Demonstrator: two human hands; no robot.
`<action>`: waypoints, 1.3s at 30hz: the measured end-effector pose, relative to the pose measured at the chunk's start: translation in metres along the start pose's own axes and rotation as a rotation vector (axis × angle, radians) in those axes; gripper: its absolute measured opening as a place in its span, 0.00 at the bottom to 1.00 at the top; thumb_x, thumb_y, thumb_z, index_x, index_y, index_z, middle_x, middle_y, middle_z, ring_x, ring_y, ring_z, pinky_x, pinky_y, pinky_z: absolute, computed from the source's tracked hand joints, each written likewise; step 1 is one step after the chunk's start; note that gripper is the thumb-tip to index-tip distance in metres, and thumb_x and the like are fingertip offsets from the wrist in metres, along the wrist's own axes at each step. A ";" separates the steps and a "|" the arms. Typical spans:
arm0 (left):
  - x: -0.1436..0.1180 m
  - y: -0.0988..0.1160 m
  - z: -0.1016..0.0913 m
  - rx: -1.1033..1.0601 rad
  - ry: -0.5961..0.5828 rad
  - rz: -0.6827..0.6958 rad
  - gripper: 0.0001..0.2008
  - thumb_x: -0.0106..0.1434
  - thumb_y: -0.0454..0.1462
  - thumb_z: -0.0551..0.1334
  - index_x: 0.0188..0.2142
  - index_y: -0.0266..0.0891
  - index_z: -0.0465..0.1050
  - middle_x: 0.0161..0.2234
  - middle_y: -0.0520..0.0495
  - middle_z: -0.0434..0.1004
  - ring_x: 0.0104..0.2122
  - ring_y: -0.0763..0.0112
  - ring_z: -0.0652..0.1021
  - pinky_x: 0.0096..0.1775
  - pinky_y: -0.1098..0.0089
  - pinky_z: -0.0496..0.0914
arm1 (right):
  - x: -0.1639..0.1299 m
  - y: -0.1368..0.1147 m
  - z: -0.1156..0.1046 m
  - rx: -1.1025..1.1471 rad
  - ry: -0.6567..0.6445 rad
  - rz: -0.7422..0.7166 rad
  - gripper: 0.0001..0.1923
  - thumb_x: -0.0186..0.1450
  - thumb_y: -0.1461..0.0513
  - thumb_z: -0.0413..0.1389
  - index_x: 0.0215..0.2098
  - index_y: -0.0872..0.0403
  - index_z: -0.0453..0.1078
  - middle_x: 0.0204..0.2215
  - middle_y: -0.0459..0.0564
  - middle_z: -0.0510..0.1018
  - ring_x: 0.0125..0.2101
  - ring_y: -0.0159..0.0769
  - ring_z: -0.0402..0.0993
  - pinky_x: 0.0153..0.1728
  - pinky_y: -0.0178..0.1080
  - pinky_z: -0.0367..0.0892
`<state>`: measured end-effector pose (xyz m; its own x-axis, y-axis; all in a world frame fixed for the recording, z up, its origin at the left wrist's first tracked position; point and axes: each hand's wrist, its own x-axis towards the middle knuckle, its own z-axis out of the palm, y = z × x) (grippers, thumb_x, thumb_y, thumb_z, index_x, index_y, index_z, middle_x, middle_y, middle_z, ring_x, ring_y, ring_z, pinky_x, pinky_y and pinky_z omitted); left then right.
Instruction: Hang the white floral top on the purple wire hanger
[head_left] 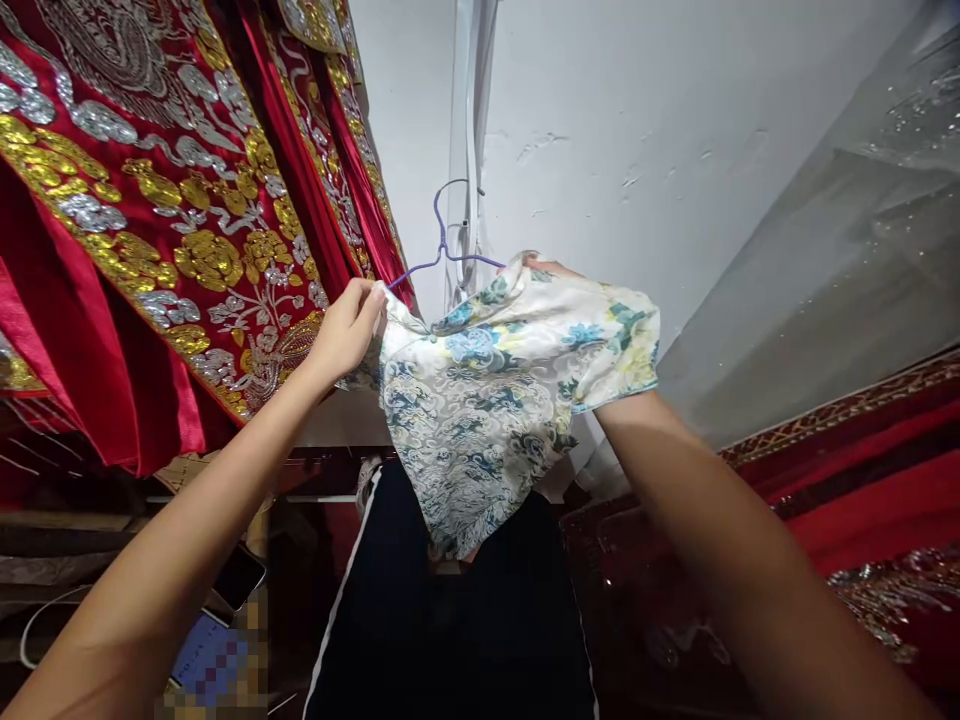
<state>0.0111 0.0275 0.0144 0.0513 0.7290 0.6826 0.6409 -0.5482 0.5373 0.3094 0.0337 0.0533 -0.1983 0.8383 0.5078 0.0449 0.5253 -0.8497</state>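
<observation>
Head view: left hand (346,330) fingers pinch floral garment (495,400) (on purple hanger (444,250))

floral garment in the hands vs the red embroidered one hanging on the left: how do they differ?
Colour: the floral garment is pale cream with blue-green and yellow flowers; the red garment is deep red with gold and silver embroidery.
Support: the floral garment is held up by the left hand and right hand on a purple hanger; the red garment hangs untouched.
Extent: the red garment fills far more of the view.
Both look glossy and patterned.
</observation>
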 end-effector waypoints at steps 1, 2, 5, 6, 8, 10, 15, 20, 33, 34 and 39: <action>0.006 0.006 0.000 -0.002 0.014 0.030 0.18 0.73 0.49 0.52 0.50 0.40 0.70 0.47 0.43 0.78 0.45 0.63 0.76 0.47 0.65 0.67 | 0.006 -0.005 0.009 0.082 -0.098 0.064 0.12 0.71 0.54 0.53 0.33 0.51 0.73 0.30 0.46 0.78 0.35 0.35 0.77 0.44 0.40 0.75; 0.011 0.012 0.000 -0.009 0.020 0.062 0.18 0.73 0.48 0.54 0.52 0.40 0.70 0.49 0.42 0.77 0.47 0.63 0.76 0.49 0.64 0.67 | 0.009 -0.010 0.018 0.151 -0.189 0.116 0.10 0.69 0.57 0.55 0.34 0.52 0.73 0.31 0.45 0.78 0.35 0.33 0.77 0.44 0.38 0.74; 0.020 0.024 0.005 -0.099 -0.065 0.123 0.18 0.68 0.48 0.61 0.48 0.37 0.74 0.45 0.43 0.79 0.43 0.64 0.77 0.47 0.65 0.69 | 0.002 -0.013 0.041 0.188 -0.388 0.219 0.08 0.65 0.59 0.59 0.35 0.57 0.75 0.31 0.47 0.78 0.29 0.32 0.75 0.37 0.38 0.75; 0.019 0.026 0.006 -0.150 -0.120 0.120 0.17 0.67 0.48 0.62 0.43 0.36 0.76 0.40 0.44 0.80 0.39 0.65 0.77 0.44 0.66 0.69 | -0.004 -0.011 0.045 0.163 -0.425 0.230 0.10 0.64 0.58 0.60 0.35 0.57 0.76 0.30 0.49 0.79 0.27 0.33 0.75 0.34 0.39 0.75; 0.010 0.030 0.008 -0.261 -0.226 0.082 0.17 0.64 0.48 0.65 0.33 0.35 0.78 0.30 0.46 0.78 0.31 0.68 0.75 0.37 0.68 0.69 | -0.020 -0.004 0.047 0.061 -0.510 0.200 0.14 0.65 0.53 0.60 0.38 0.57 0.77 0.32 0.52 0.80 0.30 0.36 0.76 0.35 0.42 0.75; -0.005 0.035 0.007 -0.373 -0.334 0.046 0.16 0.60 0.47 0.68 0.29 0.34 0.79 0.24 0.48 0.75 0.25 0.71 0.73 0.32 0.69 0.68 | -0.036 0.007 0.041 -0.144 -0.518 0.062 0.19 0.64 0.51 0.61 0.46 0.56 0.77 0.39 0.54 0.81 0.39 0.42 0.79 0.45 0.47 0.75; -0.042 0.068 0.005 -0.727 -0.728 0.140 0.11 0.55 0.44 0.69 0.30 0.36 0.81 0.24 0.46 0.72 0.26 0.67 0.72 0.32 0.66 0.68 | -0.065 0.046 0.035 -0.628 -0.500 -0.312 0.60 0.55 0.48 0.69 0.75 0.51 0.42 0.72 0.63 0.50 0.70 0.60 0.49 0.66 0.64 0.52; -0.052 0.115 0.018 -0.989 -0.738 0.087 0.18 0.53 0.47 0.62 0.15 0.40 0.67 0.17 0.44 0.65 0.24 0.62 0.70 0.33 0.57 0.71 | -0.083 0.081 0.052 -0.700 -0.364 -0.618 0.61 0.53 0.48 0.68 0.73 0.53 0.41 0.71 0.65 0.50 0.69 0.67 0.47 0.68 0.65 0.45; -0.060 0.020 -0.001 -1.126 0.024 -0.557 0.34 0.66 0.64 0.50 0.43 0.36 0.76 0.44 0.37 0.82 0.51 0.52 0.79 0.55 0.52 0.74 | -0.060 0.058 -0.052 -1.012 0.192 -0.230 0.53 0.55 0.49 0.62 0.74 0.47 0.48 0.55 0.60 0.65 0.53 0.62 0.67 0.50 0.61 0.67; -0.077 0.011 0.006 -1.127 -0.005 -0.631 0.37 0.64 0.66 0.50 0.44 0.36 0.77 0.46 0.37 0.82 0.55 0.51 0.77 0.57 0.53 0.72 | -0.058 0.054 -0.054 -1.027 0.202 -0.195 0.52 0.55 0.49 0.62 0.74 0.47 0.49 0.55 0.60 0.66 0.53 0.62 0.68 0.49 0.61 0.68; -0.145 -0.013 0.050 -0.881 0.050 -0.673 0.34 0.55 0.55 0.70 0.56 0.39 0.73 0.58 0.40 0.76 0.64 0.50 0.70 0.65 0.53 0.62 | -0.053 0.025 -0.037 -1.098 0.132 -0.242 0.54 0.54 0.48 0.64 0.73 0.48 0.51 0.55 0.59 0.67 0.54 0.62 0.68 0.54 0.62 0.65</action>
<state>0.0335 -0.0507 -0.1167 -0.1463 0.9810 0.1272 -0.2432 -0.1603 0.9566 0.3568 0.0080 0.0106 -0.2167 0.6716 0.7085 0.8676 0.4652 -0.1755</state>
